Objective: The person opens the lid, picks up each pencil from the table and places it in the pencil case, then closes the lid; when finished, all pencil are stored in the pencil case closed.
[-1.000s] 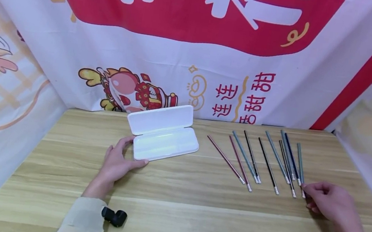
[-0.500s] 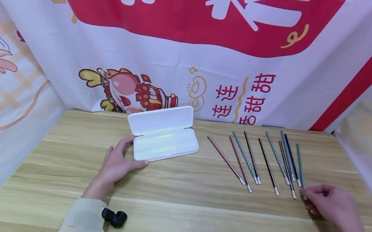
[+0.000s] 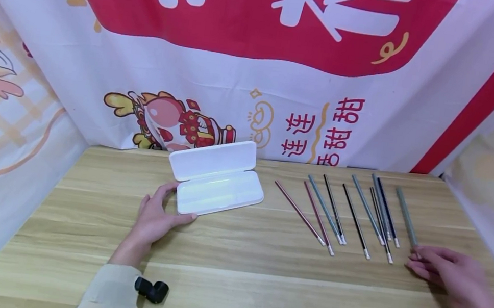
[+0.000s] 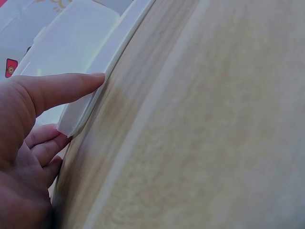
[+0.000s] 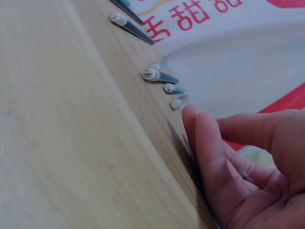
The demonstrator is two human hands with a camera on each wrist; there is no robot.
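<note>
A white pencil case (image 3: 211, 196) stands with its lid raised at the back, left of centre; its tray shows nothing inside. My left hand (image 3: 155, 220) holds its left end, thumb along the front edge and fingers at the left side, as the left wrist view of the case (image 4: 71, 43) also shows. At the far right, my right hand (image 3: 449, 276) pinches the near end of a grey-green pencil (image 3: 406, 214), which points away toward the back. In the right wrist view, the fingers of the right hand (image 5: 238, 171) hide that pencil.
Several pencils lie spread between the case and my right hand, eraser ends toward me: among them a dark red pencil (image 3: 297, 210), a blue one (image 3: 325, 207) and a black one (image 3: 356, 220). A printed cloth (image 3: 218, 84) hangs behind the wooden table (image 3: 257, 299).
My right hand has shifted right and drawn the grey-green pencil with it, away from the other pencils. My left hand and the case have stayed in place.
</note>
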